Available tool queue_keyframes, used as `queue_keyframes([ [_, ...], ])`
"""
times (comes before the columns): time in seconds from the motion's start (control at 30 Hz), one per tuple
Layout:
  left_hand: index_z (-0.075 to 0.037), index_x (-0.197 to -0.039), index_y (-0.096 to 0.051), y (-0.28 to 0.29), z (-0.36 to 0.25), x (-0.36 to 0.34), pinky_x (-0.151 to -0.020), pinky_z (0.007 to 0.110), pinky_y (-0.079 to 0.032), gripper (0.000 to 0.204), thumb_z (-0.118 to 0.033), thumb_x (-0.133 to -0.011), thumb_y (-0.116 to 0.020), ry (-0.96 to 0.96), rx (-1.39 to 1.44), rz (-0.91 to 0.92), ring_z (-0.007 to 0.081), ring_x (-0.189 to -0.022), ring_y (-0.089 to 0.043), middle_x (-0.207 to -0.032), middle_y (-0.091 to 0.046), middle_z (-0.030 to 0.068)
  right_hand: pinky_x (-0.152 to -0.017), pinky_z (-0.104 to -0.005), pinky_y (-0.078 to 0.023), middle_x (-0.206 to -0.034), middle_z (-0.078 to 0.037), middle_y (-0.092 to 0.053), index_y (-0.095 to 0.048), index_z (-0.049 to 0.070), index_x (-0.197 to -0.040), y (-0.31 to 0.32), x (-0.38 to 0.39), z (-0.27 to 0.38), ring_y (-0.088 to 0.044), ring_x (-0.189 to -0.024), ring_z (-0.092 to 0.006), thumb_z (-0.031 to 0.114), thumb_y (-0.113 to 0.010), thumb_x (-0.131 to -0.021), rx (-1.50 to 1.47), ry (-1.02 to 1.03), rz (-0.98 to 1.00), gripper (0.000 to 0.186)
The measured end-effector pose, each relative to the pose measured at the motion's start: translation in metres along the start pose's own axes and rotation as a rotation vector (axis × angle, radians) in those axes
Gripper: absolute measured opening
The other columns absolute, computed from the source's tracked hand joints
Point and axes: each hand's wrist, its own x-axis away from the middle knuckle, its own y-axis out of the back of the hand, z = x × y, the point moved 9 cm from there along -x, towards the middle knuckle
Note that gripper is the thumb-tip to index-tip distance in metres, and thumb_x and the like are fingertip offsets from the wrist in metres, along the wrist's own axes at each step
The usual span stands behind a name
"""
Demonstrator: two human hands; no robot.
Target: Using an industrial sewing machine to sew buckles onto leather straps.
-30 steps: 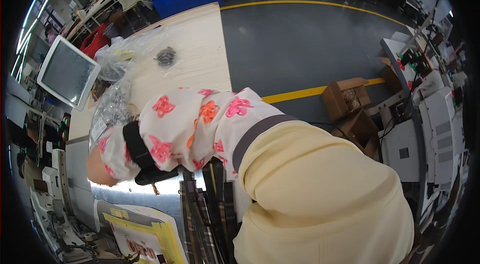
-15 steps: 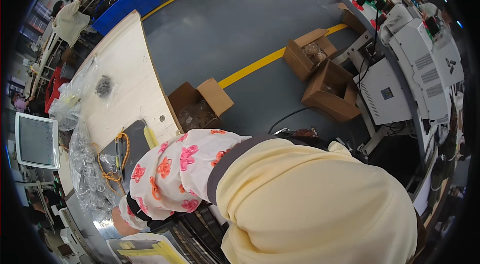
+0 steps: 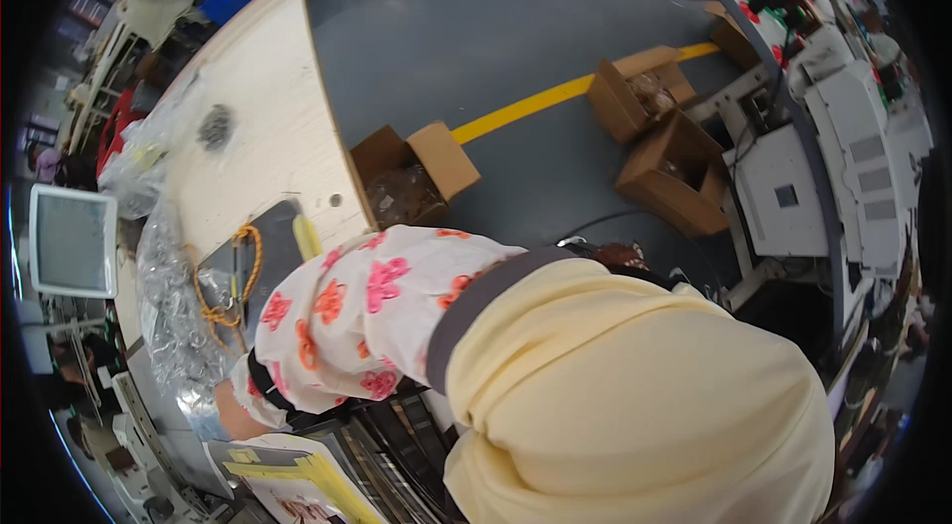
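Note:
My right arm, in a pale yellow sleeve with a white flowered sleeve cover, stretches to the left across the view. At its end, only the wrist and part of my right hand [image 3: 236, 413] show. The fingers are hidden, and whether they hold anything does not show. Close by is a heap of crinkled clear plastic [image 3: 177, 331], with a bluish shiny patch beside the hand. Below the wrist lies a yellow-edged sheet [image 3: 302, 482], next to several dark folded or stacked pieces [image 3: 392, 440]. An orange cord [image 3: 256, 271] lies on a dark flat panel. My left hand is out of view.
A pale wooden table [image 3: 268, 98] extends away, bearing a small dark clump [image 3: 214, 127]. A screen [image 3: 72, 241] stands at the left. Open cardboard boxes [image 3: 444, 159] sit on the grey floor. White machinery [image 3: 853, 137] with thread cones stands at the right.
The view has shifted, so the table and screen sit higher and the boxes farther right. My right arm keeps nearly the same pose, with the hand still beside the plastic.

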Motion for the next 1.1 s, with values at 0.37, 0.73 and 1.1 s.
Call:
queue_keyframes([
  [0.37,-0.006,-0.078,-0.065,-0.009,0.011,-0.014,-0.047,0.035,-0.044,0.016,-0.021,-0.083,-0.066,-0.069,0.145,0.064,0.0276,-0.050,-0.059,-0.059,-0.059,0.0124,-0.064,-0.0442,-0.049,-0.081,-0.013,-0.063,-0.060,0.007,-0.087,0.072,0.026,0.030,-0.062,-0.077,-0.0332,0.018,-0.058,-0.081,-0.011,0.090,-0.202,0.013],
  [0.73,-0.008,-0.067,-0.058,-0.012,0.006,0.005,-0.052,0.046,-0.043,0.031,-0.036,-0.080,-0.061,-0.147,0.123,-0.184,0.0350,-0.057,-0.059,-0.057,-0.058,0.0122,-0.068,-0.0332,-0.044,-0.094,-0.015,-0.061,-0.057,-0.005,-0.111,0.060,0.028,-0.009,-0.056,-0.074,-0.0249,0.012,-0.050,-0.094,0.047,0.108,-0.012,0.025],
  [1.1,-0.009,-0.073,-0.055,-0.004,0.005,0.000,-0.048,0.044,-0.043,0.031,-0.035,-0.089,-0.055,-0.178,0.112,-0.091,0.0331,-0.054,-0.058,-0.058,-0.057,0.0098,-0.092,-0.0424,-0.041,-0.111,-0.020,-0.055,-0.057,-0.003,-0.106,0.108,0.037,0.022,-0.052,-0.104,-0.0383,0.004,-0.057,-0.085,0.092,0.155,-0.280,0.022],
])
